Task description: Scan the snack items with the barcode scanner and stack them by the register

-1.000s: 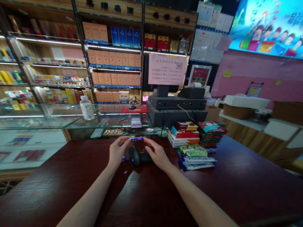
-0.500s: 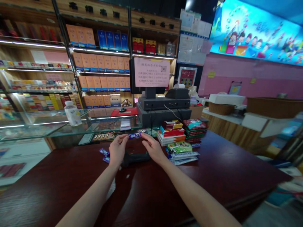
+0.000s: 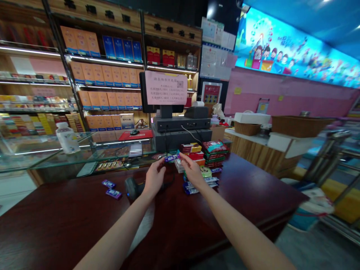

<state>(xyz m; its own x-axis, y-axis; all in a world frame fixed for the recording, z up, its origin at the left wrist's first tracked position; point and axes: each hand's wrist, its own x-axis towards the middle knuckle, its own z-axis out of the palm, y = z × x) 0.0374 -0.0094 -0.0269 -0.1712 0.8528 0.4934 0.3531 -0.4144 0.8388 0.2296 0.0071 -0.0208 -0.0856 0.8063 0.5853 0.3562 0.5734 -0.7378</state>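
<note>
A small purple wrapped packet [image 3: 172, 158] is held up at its two ends by the fingertips of my left hand [image 3: 154, 179] and my right hand [image 3: 192, 170], above the far edge of the dark red wooden counter [image 3: 62, 217]. A black handheld barcode scanner [image 3: 131, 188] lies on the counter just left of my left wrist. Two similar purple packets [image 3: 108, 183] [image 3: 114, 194] lie farther left. Close beyond my right hand is a pile of flat blue-and-white packets [image 3: 194, 187], partly hidden by that hand.
Stacked red and green cartons [image 3: 215, 153] stand behind my right hand. Beyond the counter are a glass display case [image 3: 56, 157] holding small items and a black cash register [image 3: 181, 135] with a pink notice. Shelves of boxes line the back wall.
The view has swung right and tilted, shifting the counter left. My hands have carried the purple packet rightward, away from the scanner, and two loose packets now show fully on the counter.
</note>
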